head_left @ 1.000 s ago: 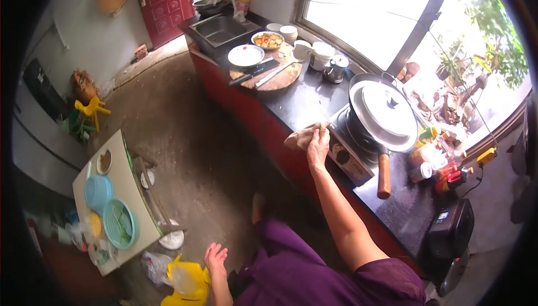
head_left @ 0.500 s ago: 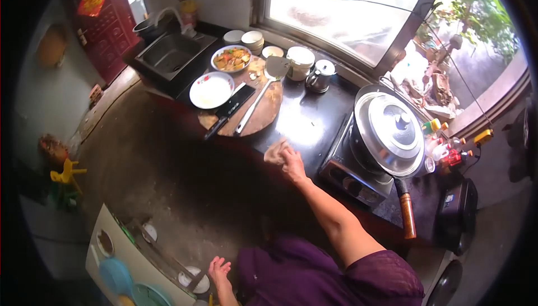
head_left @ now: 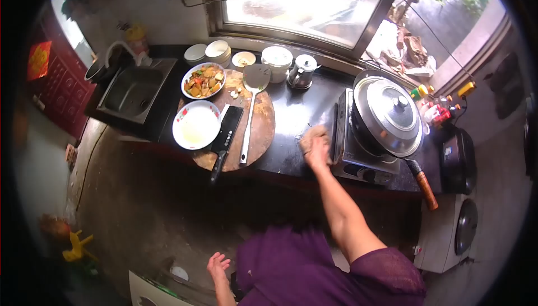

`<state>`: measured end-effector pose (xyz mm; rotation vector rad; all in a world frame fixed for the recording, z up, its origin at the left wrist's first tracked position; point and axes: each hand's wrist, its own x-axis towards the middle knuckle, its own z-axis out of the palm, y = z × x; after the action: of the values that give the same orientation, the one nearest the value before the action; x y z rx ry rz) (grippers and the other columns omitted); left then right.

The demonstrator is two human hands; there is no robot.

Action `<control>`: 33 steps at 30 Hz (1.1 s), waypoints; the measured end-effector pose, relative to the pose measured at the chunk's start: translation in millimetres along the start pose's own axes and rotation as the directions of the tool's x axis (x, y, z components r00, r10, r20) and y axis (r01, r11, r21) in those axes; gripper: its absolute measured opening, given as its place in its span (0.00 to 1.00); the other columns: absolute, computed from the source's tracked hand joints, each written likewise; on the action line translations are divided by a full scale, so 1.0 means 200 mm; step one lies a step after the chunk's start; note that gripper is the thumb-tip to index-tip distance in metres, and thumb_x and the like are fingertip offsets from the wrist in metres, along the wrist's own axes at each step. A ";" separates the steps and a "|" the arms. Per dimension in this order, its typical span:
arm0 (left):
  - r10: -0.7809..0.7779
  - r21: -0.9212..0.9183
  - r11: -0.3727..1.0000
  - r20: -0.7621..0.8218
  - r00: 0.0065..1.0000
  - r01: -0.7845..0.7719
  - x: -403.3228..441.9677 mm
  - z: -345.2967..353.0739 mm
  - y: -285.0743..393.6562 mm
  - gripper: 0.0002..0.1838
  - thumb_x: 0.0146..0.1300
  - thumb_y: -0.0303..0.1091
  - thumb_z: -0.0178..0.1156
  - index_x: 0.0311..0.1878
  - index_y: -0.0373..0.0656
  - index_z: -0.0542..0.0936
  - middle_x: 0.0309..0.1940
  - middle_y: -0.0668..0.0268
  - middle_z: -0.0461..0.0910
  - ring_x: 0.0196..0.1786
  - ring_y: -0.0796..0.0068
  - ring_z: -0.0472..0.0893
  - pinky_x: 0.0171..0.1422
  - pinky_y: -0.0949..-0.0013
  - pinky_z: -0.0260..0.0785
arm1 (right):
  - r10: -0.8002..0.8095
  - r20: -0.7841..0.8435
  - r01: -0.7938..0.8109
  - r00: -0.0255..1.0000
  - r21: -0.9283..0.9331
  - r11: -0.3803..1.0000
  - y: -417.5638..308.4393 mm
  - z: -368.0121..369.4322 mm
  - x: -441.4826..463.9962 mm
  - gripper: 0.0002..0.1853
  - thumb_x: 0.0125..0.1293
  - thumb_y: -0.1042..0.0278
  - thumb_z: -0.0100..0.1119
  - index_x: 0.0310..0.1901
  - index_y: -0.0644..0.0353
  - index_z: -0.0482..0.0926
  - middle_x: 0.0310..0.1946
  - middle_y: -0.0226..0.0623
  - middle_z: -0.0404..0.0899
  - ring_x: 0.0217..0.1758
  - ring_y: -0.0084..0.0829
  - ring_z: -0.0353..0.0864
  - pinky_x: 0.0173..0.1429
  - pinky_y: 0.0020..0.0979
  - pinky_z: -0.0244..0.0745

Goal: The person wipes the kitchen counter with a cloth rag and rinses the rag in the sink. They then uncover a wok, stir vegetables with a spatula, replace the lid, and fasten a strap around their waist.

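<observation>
My right hand (head_left: 318, 153) presses a brownish rag (head_left: 315, 133) onto the black countertop (head_left: 296, 117), just left of the gas stove (head_left: 364, 163). Low in the view, my left hand (head_left: 217, 265) hangs in the air beside my purple clothing, its fingers apart and nothing in them. A wok (head_left: 358, 129) under a domed metal lid (head_left: 386, 113) sits on the stove, its wooden handle pointing toward the front right. Left of the rag, a spatula (head_left: 250, 117) and a cleaver (head_left: 228, 129) lie on the round chopping board (head_left: 263, 132).
A bowl of cut food (head_left: 203, 81) and a white floral plate (head_left: 196, 125) stand left of the board. Stacked bowls (head_left: 218, 53), a white tub (head_left: 276, 62) and a metal pot (head_left: 302, 72) line the window side. The sink (head_left: 134, 93) is far left; bottles (head_left: 437, 113) stand right.
My right hand has moved the rag from the counter's front edge, farther in and right, up beside the stove. My left hand stays low and open. The camera view has turned.
</observation>
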<state>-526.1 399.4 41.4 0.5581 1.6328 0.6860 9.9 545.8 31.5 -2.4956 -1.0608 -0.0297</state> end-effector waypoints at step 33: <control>-0.181 0.216 0.963 0.085 0.980 0.160 0.76 0.21 0.47 0.13 0.70 0.34 0.55 0.52 0.39 0.78 0.34 0.59 0.83 0.27 0.67 0.82 0.27 0.69 0.75 | 0.236 -0.316 -0.167 0.919 0.231 0.959 0.09 0.01 1.51 0.25 0.56 0.76 0.50 0.58 0.54 0.73 0.62 0.38 0.69 0.64 0.50 0.66 0.70 0.47 0.56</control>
<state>-512.1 576.8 -3.8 0.5854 1.6425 0.3545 235.8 742.0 77.4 -2.2956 -0.6263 -0.2712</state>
